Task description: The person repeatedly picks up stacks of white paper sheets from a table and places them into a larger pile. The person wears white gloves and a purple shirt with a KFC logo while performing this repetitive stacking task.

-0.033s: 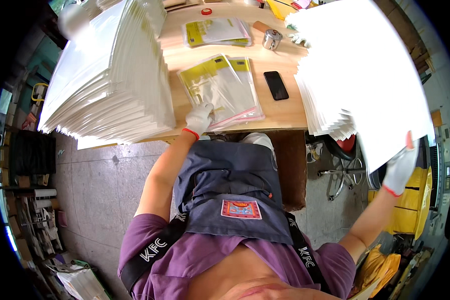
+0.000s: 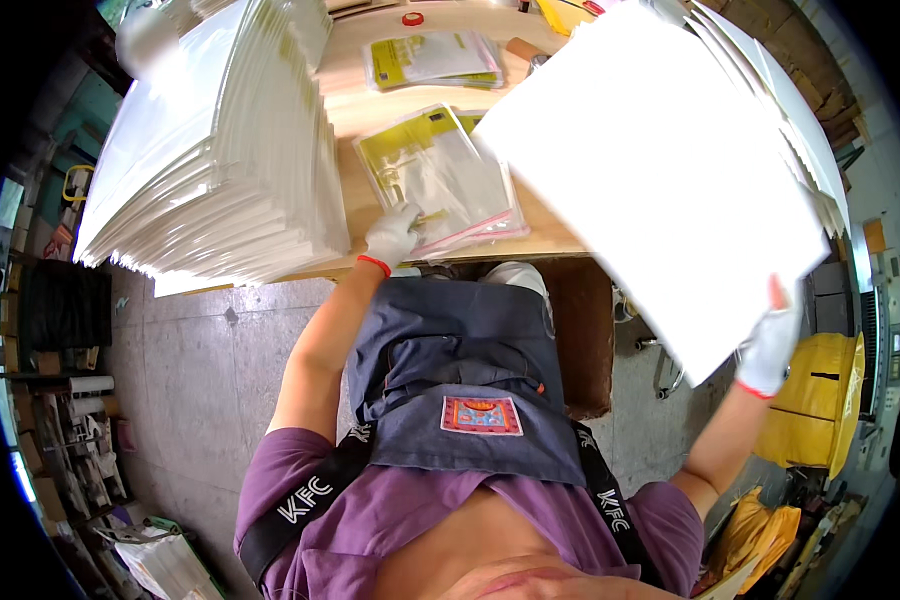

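My right hand (image 2: 770,345), in a white glove with a red cuff, grips a large white sheet (image 2: 660,180) by its near right corner, thumb on top. The sheet slants over the table's right side and hides part of the pile beneath. My left hand (image 2: 392,232), gloved the same way, pinches the near left edge of a clear plastic bag (image 2: 450,180) with a yellow-green printed band. This bag lies on the table with another such bag partly under it.
A tall stack of sleeved white sheets (image 2: 210,150) fills the table's left side. More printed bags (image 2: 435,60) lie farther back, near a red tape ring (image 2: 412,19). At the right stands a pile of white sheets (image 2: 770,90). A yellow cloth-like item (image 2: 810,410) is lower right.
My right hand has drawn the white sheet left and nearer, off the right pile. It now covers the phone and most of the metal container. My left hand has barely moved.
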A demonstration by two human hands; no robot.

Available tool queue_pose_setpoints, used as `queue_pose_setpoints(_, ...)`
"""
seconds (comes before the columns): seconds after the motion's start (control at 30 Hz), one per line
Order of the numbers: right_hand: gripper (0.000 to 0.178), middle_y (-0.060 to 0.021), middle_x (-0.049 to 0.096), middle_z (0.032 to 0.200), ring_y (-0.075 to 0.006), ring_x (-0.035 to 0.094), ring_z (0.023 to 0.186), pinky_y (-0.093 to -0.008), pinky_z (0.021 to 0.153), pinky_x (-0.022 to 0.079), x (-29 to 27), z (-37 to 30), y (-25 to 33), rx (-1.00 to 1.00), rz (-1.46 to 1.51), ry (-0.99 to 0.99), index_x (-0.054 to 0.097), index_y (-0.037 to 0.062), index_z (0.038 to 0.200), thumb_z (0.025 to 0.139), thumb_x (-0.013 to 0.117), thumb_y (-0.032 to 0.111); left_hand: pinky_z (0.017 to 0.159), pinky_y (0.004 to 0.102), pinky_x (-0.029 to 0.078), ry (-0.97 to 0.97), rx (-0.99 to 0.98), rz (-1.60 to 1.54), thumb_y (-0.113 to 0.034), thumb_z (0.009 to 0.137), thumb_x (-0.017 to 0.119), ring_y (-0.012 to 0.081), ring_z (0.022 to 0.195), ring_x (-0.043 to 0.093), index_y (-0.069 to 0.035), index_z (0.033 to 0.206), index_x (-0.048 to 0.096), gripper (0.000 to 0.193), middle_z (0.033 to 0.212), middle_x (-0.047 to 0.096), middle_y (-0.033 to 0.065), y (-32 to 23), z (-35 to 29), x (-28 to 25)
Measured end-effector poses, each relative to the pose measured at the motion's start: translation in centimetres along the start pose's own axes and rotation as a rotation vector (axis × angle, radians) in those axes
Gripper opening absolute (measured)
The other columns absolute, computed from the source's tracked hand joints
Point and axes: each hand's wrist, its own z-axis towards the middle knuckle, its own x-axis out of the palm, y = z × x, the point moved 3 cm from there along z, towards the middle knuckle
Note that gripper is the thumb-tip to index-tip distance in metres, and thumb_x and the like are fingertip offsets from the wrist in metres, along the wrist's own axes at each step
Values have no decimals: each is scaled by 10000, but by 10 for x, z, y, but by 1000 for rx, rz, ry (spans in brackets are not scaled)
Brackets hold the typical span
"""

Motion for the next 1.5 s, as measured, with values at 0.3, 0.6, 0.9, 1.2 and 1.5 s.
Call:
queue_pose_setpoints(0.3,332,-31,587,713,-94,444,382,-216,300,264,86,-91,-226,862,364,391,497,74,1156,839,545,162,819,374,446,-173,-28,-4,-33,677,568,318,961,522,-90,951,579,279,997,557,96,-13,-13,-16)
queue_pose_setpoints(0.6,288,-49,602,989,-146,595,642,-228,453,479,88,-126,-269,949,705,73,487,104,1175,889,514,126,667,358,427,-85,-135,-249,0,727,460,285,710,515,-95,981,589,300,859,579,108,-6,8,-28)
queue_pose_setpoints(0.9,429,-88,620,980,-132,620,757,-261,666,526,88,-121,-238,960,687,573,438,-13,1230,858,549,169,653,372,431,-29,-105,-220,14,734,438,286,718,539,-205,1127,587,474,797,522,111,-7,-1,-30)
queue_pose_setpoints(1.2,339,-102,557,1113,-211,603,934,-310,700,546,101,-144,-277,976,735,149,445,63,1235,900,482,99,710,333,422,41,30,-427,93,691,388,287,782,479,-16,837,455,194,1118,585,90,-23,-4,-42)
queue_pose_setpoints(1.5,148,-25,579,860,-115,544,500,-213,380,406,129,-151,-238,957,800,191,506,117,1066,922,496,146,635,326,450,-166,33,-251,87,717,445,238,687,533,-59,1040,573,378,846,549,104,-39,-14,-38)
